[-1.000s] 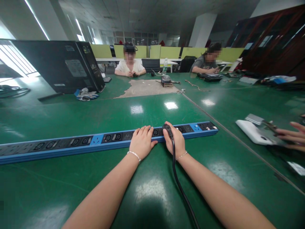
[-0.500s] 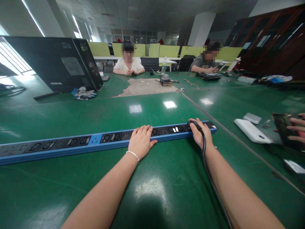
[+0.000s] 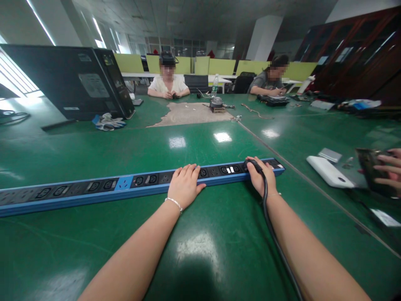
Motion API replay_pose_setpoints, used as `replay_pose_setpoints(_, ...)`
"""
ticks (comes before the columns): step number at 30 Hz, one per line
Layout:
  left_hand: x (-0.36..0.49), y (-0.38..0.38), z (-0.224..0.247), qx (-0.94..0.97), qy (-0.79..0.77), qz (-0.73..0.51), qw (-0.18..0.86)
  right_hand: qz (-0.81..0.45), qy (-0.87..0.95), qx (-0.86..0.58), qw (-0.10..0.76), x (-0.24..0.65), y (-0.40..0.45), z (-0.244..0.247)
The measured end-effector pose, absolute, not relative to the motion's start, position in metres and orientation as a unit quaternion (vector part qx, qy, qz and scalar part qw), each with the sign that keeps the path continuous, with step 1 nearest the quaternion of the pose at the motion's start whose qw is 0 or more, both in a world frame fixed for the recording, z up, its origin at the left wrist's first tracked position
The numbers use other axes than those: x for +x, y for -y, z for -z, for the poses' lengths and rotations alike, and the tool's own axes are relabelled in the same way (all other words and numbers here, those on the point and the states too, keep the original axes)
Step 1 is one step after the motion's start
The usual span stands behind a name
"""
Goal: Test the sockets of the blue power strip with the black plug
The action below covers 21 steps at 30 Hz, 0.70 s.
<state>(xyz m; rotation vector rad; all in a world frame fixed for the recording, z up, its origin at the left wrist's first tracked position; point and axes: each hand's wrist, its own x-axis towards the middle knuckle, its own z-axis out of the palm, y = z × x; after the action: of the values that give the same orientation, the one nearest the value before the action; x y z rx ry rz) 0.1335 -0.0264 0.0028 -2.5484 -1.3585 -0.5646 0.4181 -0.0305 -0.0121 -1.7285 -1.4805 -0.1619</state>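
Note:
A long blue-framed power strip (image 3: 150,189) with a row of black sockets lies across the green table, its right end slightly farther away. My left hand (image 3: 185,184) straddles its middle, fingers over the top and far edge, thumb along the near side. Close to the strip's right end, my right hand (image 3: 262,175) is closed around a black power plug (image 3: 250,164) placed at one of the sockets. How deep the plug sits cannot be made out. Its black cord (image 3: 272,223) runs down past my right wrist toward the bottom edge.
A black computer case (image 3: 72,83) stands at the back left, with gloves (image 3: 108,122) before it. At right are a white device (image 3: 328,171) and another person's hand (image 3: 391,167) holding a dark item. Two people sit across the green table (image 3: 125,259).
My right hand and the plug have shifted very slightly left. The left hand keeps its place on the power strip. The whole view has moved a little.

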Motion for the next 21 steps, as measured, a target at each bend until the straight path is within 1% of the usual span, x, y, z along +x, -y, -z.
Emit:
replay_pose_setpoints(6,0.133,0.026,-0.003,-0.863,0.458,0.189,0.096,0.081,0.59,-0.71,0.376,0.409,0.034,0.013)
replay_pose_setpoints(14,0.134,0.027,-0.003,-0.861,0.46,0.195,0.1,0.103,0.602,-0.715,0.341,0.411,0.037,0.01)
replay_pose_setpoints(21,0.133,0.028,-0.003,-0.861,0.458,0.197,0.104,0.117,0.584,-0.715,0.366,0.407,0.038,0.015)
